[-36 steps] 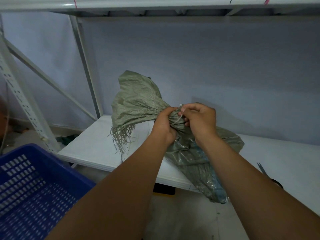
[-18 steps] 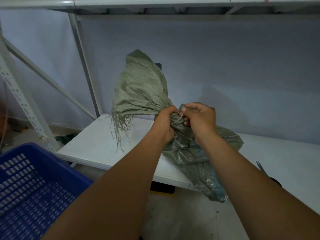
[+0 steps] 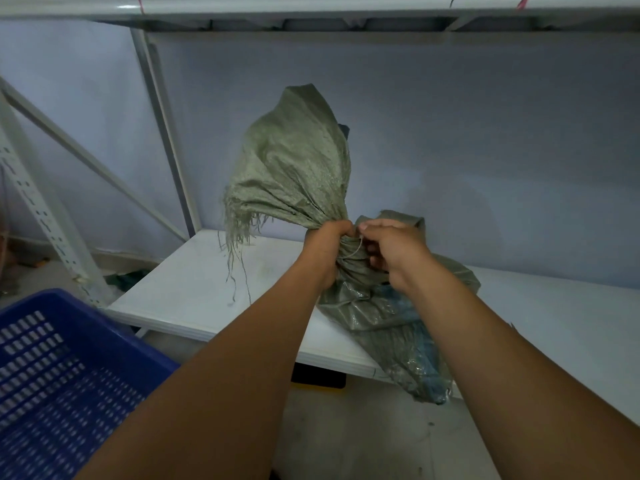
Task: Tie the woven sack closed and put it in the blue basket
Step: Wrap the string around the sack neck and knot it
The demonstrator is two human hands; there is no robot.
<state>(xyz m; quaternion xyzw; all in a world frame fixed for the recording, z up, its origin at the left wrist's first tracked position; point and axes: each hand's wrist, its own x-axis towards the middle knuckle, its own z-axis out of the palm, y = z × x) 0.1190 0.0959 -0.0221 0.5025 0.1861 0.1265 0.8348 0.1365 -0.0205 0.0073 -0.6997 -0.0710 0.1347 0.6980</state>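
Tying step in hand: left hand [image 3: 329, 249] grip clamps the woven sack [image 3: 298, 168] neck; right hand [image 3: 391, 247] grip pinches the tie string [image 3: 354, 250]. Next: cinch the knot; blue basket [image 3: 52, 375] waits.

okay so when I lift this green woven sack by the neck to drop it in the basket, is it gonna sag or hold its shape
The woven sack will probably sag: its body lies crumpled and draped over the shelf edge. The loose top fans up limply above the left hand, so it should flop over. The frayed threads may snag. The right hand pinches a thin tie.
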